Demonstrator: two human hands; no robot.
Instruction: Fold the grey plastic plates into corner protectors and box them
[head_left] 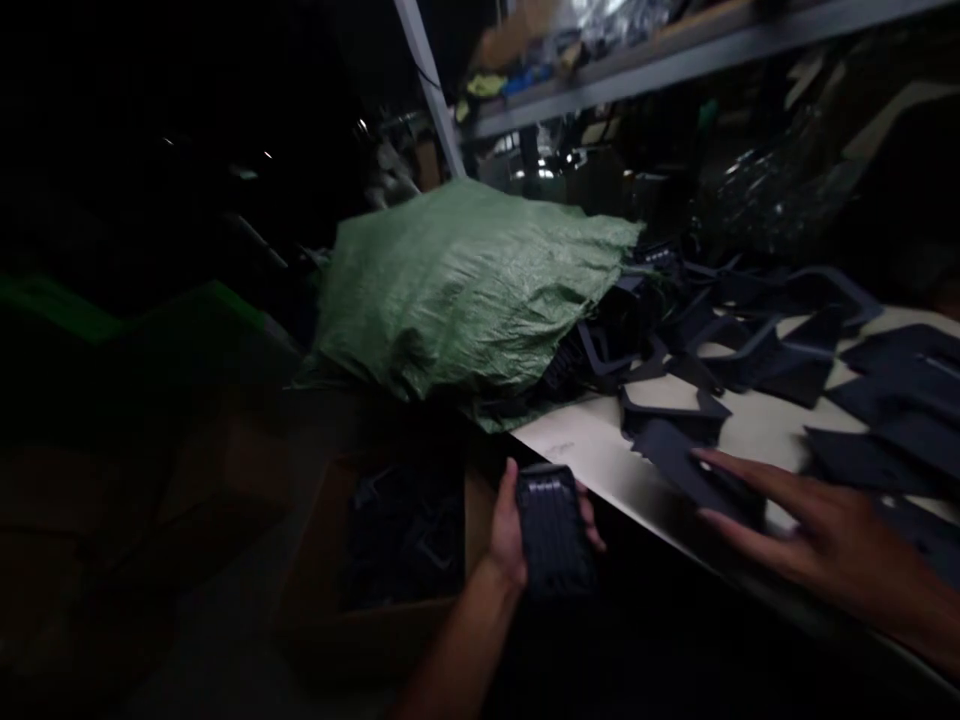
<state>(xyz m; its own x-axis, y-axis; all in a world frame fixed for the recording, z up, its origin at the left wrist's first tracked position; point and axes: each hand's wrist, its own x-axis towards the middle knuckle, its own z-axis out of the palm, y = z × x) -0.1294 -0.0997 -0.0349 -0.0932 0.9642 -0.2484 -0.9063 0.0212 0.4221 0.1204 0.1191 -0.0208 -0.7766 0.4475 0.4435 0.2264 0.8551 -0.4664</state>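
Observation:
My left hand is wrapped round a black ribbed plastic part, a rounded rectangle held just off the table's front edge. Its thumb lies along one side and the fingertips show at the other. At the table edge, my right hand has thumb and forefinger on either side of a dark flat plastic piece, pinching it; the other fingers are hidden. Behind that piece lies a dark angular bracket-like part on the pale tabletop.
A green woven sack lies on the table's far end, dark parts at its mouth. Many dark plastic parts cover the table to the right. Below left stands a cardboard box holding dark pieces. A metal shelf rises behind.

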